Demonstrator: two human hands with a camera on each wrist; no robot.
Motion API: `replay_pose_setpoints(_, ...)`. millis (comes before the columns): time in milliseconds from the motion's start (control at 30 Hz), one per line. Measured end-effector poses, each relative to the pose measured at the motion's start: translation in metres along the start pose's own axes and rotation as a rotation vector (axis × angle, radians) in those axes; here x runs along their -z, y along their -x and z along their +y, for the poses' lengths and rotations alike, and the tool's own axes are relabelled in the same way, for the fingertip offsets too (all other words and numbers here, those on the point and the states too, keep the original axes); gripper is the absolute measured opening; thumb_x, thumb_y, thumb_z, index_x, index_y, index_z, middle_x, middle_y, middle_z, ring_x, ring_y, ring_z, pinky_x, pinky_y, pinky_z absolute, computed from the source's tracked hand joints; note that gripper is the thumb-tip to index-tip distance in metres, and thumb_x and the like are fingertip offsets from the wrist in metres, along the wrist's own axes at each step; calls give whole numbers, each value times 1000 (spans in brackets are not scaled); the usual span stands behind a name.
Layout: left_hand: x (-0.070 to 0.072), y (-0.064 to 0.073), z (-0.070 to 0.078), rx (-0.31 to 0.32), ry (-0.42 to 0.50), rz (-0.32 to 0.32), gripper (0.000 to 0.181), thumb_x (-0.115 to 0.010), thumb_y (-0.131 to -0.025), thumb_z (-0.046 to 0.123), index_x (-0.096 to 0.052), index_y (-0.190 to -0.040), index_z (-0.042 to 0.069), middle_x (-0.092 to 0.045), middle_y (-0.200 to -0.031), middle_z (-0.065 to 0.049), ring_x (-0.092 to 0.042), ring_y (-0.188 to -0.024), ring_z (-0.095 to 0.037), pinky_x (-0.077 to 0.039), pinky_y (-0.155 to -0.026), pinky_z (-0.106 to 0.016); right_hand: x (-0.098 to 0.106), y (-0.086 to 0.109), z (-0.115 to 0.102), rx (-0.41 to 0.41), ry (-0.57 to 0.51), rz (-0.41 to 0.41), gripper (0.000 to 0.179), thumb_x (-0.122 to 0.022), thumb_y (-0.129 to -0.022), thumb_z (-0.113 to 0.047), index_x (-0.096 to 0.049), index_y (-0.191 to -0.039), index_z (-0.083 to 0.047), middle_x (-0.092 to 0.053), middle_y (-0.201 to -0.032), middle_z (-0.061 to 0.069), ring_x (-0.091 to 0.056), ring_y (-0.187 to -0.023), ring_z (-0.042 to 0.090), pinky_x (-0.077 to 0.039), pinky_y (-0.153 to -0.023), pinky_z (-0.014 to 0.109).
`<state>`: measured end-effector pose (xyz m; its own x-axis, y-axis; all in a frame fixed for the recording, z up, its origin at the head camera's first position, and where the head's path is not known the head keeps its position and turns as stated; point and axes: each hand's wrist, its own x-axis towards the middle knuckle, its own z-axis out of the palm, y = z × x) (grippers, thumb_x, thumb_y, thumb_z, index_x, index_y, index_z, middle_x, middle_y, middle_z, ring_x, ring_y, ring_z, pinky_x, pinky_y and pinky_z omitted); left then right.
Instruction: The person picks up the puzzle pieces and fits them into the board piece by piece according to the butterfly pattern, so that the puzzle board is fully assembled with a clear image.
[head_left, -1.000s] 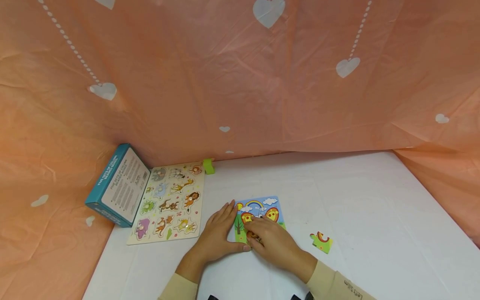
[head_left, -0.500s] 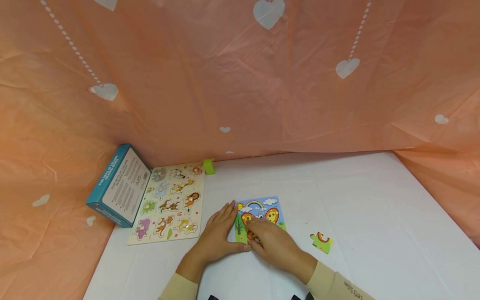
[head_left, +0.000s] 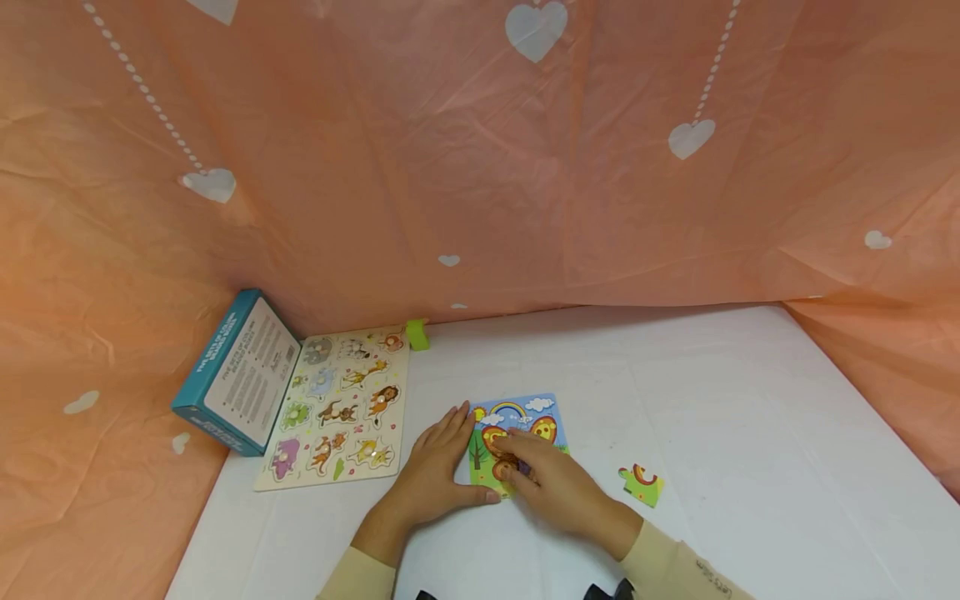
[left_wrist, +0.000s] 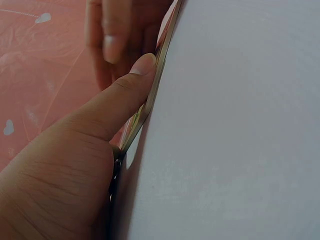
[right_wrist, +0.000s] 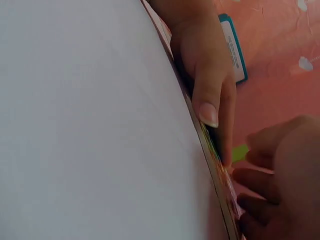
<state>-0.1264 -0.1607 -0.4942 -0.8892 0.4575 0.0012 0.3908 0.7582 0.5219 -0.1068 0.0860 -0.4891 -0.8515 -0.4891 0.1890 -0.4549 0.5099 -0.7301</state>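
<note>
A small square butterfly jigsaw puzzle (head_left: 540,405) lies on the table in the head view, with a rainbow and clouds at its top. My left hand (head_left: 435,471) rests along its left side, fingers straight and thumb at the lower edge. The left thumb (left_wrist: 120,100) touches the board's rim in the left wrist view. My right hand (head_left: 558,483) is over the lower right of the puzzle, its bent fingertips touching the butterfly and hiding part of it. A loose green puzzle piece (head_left: 642,486) with a red-brown curve lies to the right, apart from both hands.
An animal peg puzzle board (head_left: 341,437) lies at the left, against a teal box (head_left: 247,375) standing on its side. A bright green block (head_left: 417,335) sits at the board's far corner. Peach cloth (head_left: 480,192) hangs behind the white table (head_left: 735,417).
My right hand has shifted slightly to the right, and its thumb and forefinger have spread apart. More of the butterfly's left wing shows. My left hand stays in place.
</note>
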Motion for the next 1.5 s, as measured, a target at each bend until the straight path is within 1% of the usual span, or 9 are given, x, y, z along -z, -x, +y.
replay_pose_setpoints(200, -2, 0, -1, -2, 6, 5, 126, -82, -81, 76, -31, -171, 4, -13, -180, -6, -8, -165, -28, -11, -130, -56, 11, 7, 11, 10, -235, 123, 35, -68, -110, -17, -69, -142, -3, -73, -136, 9, -68, -124, 27, -55, -106, 49)
replay_pose_setpoints(400, -2, 0, 0, 8, 3, -1, 127, -82, -80, 76, -30, -171, 3, -12, -180, -6, -9, -165, -28, -11, -130, -55, 24, 24, 24, 27, -495, 182, 33, -60, -112, -8, -64, -141, 7, -71, -134, 22, -69, -123, 33, -56, -103, 31)
replay_pose_setpoints(500, -3, 0, 0, 7, 9, -3, 128, -82, -80, 76, -30, -171, 2, -12, -180, -7, -9, -165, -29, -10, -130, -56, 34, 34, 31, 38, -552, 191, 33, -53, -114, -4, -61, -142, 11, -69, -132, 28, -69, -123, 33, -55, -103, 29)
replay_pose_setpoints(700, -4, -1, 1, 4, 11, -4, 128, -81, -80, 78, -30, -171, 3, -12, -180, -6, -8, -166, -29, -10, -129, -57, 67, 49, 44, 66, -551, 197, 39, -34, -118, -5, -53, -146, 15, -65, -134, 35, -72, -118, 32, -59, -98, 33)
replay_pose_setpoints(1000, -4, -1, 0, 8, 2, -9, 129, -80, -80, 79, -28, -171, 4, -10, -181, -5, -7, -166, -27, -10, -130, -55, 111, 74, 72, 57, -511, 203, 50, -21, -120, -13, -55, -157, -13, -68, -136, 23, -71, -118, 26, -57, -95, 30)
replay_pose_setpoints(1167, -3, -1, -1, 6, 4, -5, 128, -81, -81, 78, -29, -171, 4, -11, -181, -5, -7, -166, -27, -11, -130, -55, 124, 80, 84, 58, -541, 153, 50, -21, -120, -12, -51, -161, -16, -67, -136, 21, -70, -116, 24, -57, -94, 27)
replay_pose_setpoints(1267, -2, -1, 0, 9, 3, -5, 128, -81, -80, 77, -28, -171, 3, -11, -181, -5, -7, -166, -27, -10, -130, -55, 128, 81, 89, 19, -539, 107, 47, -27, -119, -9, -46, -161, -3, -66, -137, 25, -68, -118, 23, -56, -96, 26)
replay_pose_setpoints(1367, -1, 0, 0, 8, -1, -4, 128, -81, -80, 77, -29, -171, 3, -11, -181, -6, -8, -166, -28, -10, -130, -55, 130, 83, 90, -55, -512, 56, 45, -42, -117, -6, -42, -160, 7, -63, -139, 27, -66, -122, 20, -53, -99, 24)
replay_pose_setpoints(1500, -1, 0, -1, 10, -2, -5, 128, -81, -80, 78, -29, -171, 3, -11, -181, -5, -7, -166, -27, -11, -130, -55, 134, 87, 90, -125, -434, -13, 57, -68, -107, -6, -47, -159, 3, -59, -148, 23, -63, -128, 16, -50, -102, 21)
